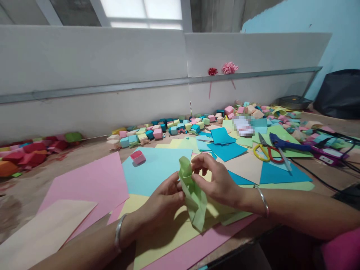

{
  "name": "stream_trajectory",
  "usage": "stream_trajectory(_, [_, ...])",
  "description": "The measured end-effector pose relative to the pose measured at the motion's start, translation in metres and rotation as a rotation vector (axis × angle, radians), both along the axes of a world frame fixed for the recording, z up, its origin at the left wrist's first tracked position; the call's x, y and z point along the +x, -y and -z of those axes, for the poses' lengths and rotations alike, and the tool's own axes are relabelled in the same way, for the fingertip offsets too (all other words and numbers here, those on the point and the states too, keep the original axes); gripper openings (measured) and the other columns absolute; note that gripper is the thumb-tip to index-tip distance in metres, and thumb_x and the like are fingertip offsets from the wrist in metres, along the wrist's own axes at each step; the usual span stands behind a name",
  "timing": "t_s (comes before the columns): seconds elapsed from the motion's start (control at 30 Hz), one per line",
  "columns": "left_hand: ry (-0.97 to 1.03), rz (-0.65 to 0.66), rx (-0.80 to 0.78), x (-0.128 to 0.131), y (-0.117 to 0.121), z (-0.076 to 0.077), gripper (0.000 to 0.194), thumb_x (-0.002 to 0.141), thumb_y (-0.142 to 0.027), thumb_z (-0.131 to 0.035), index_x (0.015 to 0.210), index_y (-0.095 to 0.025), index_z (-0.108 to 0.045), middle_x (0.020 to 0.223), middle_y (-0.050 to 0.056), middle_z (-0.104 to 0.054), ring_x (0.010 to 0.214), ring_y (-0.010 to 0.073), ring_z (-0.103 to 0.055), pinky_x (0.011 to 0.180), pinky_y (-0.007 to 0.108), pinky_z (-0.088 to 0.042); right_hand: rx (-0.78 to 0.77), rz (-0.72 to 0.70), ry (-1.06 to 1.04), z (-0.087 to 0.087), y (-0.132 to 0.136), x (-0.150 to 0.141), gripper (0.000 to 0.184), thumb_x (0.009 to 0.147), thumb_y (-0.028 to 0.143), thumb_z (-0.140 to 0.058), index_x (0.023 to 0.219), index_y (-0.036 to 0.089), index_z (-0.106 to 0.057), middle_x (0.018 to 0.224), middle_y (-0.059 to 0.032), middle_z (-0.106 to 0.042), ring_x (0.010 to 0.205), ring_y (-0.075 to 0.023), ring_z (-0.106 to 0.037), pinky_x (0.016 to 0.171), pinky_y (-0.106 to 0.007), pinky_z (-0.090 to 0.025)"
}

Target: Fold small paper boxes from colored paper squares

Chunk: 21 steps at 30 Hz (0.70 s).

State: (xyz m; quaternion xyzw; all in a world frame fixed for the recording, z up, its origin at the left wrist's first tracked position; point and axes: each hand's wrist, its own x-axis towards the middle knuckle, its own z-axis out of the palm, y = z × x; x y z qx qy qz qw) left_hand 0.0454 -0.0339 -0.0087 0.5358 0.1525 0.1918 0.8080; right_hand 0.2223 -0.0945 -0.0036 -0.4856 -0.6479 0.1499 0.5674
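Two hands, left (165, 195) and right (215, 178), are holding one crumpled green paper (194, 198) above the yellow sheets, the fingers of both clamping its upper part. Beyond, one small pink box (137, 158) is sitting on a light-blue sheet (154, 170); two paper flowers (230, 68) are standing out farthest.

Bright window behind, dim table, soft shadows

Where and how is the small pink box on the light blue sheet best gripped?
Probably by two opposite walls of the pink box, pinched lightly from above: its open top faces up, and light blue sheet surrounds it, leaving finger room.
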Motion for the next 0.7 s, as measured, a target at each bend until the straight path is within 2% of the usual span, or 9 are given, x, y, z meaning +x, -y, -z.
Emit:
stream_trajectory(0.1, [0.01,0.004,-0.061,-0.001,-0.001,-0.001,0.051,0.081,-0.016,-0.069,0.128,-0.029,-0.056,0.096,0.005,-0.066,0.083,0.0175,-0.062,0.075,0.029,-0.049,-0.017,0.0,0.013,0.002,-0.005,0.003,0.028,0.078,0.01,-0.056,0.104,0.02,-0.054,0.089,-0.0032,-0.067,0.076,-0.0137,-0.063,0.065,-0.025,-0.049])
stream_trajectory(0.17, [0.016,-0.014,-0.068,-0.002,-0.001,-0.001,0.044,0.083,-0.018,-0.067,0.126,-0.028,-0.058,0.098,0.005,-0.066,0.084,0.0168,-0.063,0.075,0.029,-0.049,-0.007,0.013,0.03,0.003,-0.007,0.004,0.029,0.078,0.009,-0.054,0.105,0.02,-0.054,0.091,-0.0029,-0.067,0.078,-0.0132,-0.063,0.067,-0.025,-0.048])
stream_trajectory(0.27, [-0.002,-0.036,-0.025,-0.001,0.0,-0.002,0.035,0.089,-0.025,-0.062,0.124,-0.027,-0.059,0.104,0.006,-0.066,0.088,0.0174,-0.063,0.076,0.029,-0.049,-0.004,0.042,0.077,0.002,-0.009,0.005,0.028,0.075,0.007,-0.055,0.1,0.019,-0.055,0.085,-0.0009,-0.064,0.073,-0.0122,-0.059,0.065,-0.024,-0.046])
stream_trajectory(0.37, [-0.038,-0.023,0.067,-0.001,0.002,-0.002,0.036,0.09,-0.034,-0.061,0.125,-0.027,-0.056,0.112,0.008,-0.063,0.091,0.0198,-0.063,0.078,0.032,-0.05,-0.025,0.042,0.146,0.001,-0.009,0.005,0.019,0.071,0.007,-0.057,0.085,0.019,-0.057,0.075,0.0017,-0.059,0.066,-0.0114,-0.053,0.06,-0.023,-0.042])
stream_trajectory(0.47, [-0.083,-0.076,0.244,-0.002,0.004,-0.004,0.038,0.086,-0.043,-0.064,0.118,-0.024,-0.057,0.112,0.008,-0.062,0.092,0.0212,-0.061,0.077,0.032,-0.049,-0.05,0.029,0.163,-0.001,-0.008,0.005,0.013,0.07,0.008,-0.059,0.076,0.02,-0.056,0.074,0.0013,-0.06,0.066,-0.0117,-0.051,0.06,-0.023,-0.04])
stream_trajectory(0.53, [-0.121,-0.15,0.412,-0.004,0.005,-0.006,0.04,0.08,-0.044,-0.07,0.111,-0.022,-0.057,0.104,0.006,-0.061,0.091,0.0214,-0.059,0.073,0.03,-0.049,-0.059,0.021,0.154,-0.001,-0.007,0.004,0.012,0.07,0.009,-0.061,0.073,0.019,-0.055,0.075,0.0004,-0.062,0.069,-0.0128,-0.053,0.062,-0.024,-0.041])
stream_trajectory(0.6, [-0.202,-0.237,0.614,-0.006,0.006,-0.009,0.036,0.078,-0.038,-0.071,0.106,-0.021,-0.056,0.098,0.004,-0.06,0.09,0.0212,-0.059,0.071,0.029,-0.048,-0.062,0.001,0.159,0.0,-0.005,0.002,0.012,0.071,0.01,-0.06,0.074,0.02,-0.054,0.074,0.0007,-0.061,0.069,-0.0131,-0.054,0.062,-0.024,-0.041])
stream_trajectory(0.7, [-0.352,-0.386,0.927,-0.008,0.007,-0.011,0.015,0.082,-0.023,-0.058,0.096,-0.019,-0.056,0.092,0.003,-0.06,0.084,0.0189,-0.057,0.071,0.03,-0.046,-0.032,-0.051,0.21,0.005,0.0,-0.002,0.012,0.073,0.01,-0.056,0.078,0.02,-0.052,0.073,0.0012,-0.058,0.066,-0.0125,-0.051,0.06,-0.024,-0.039])
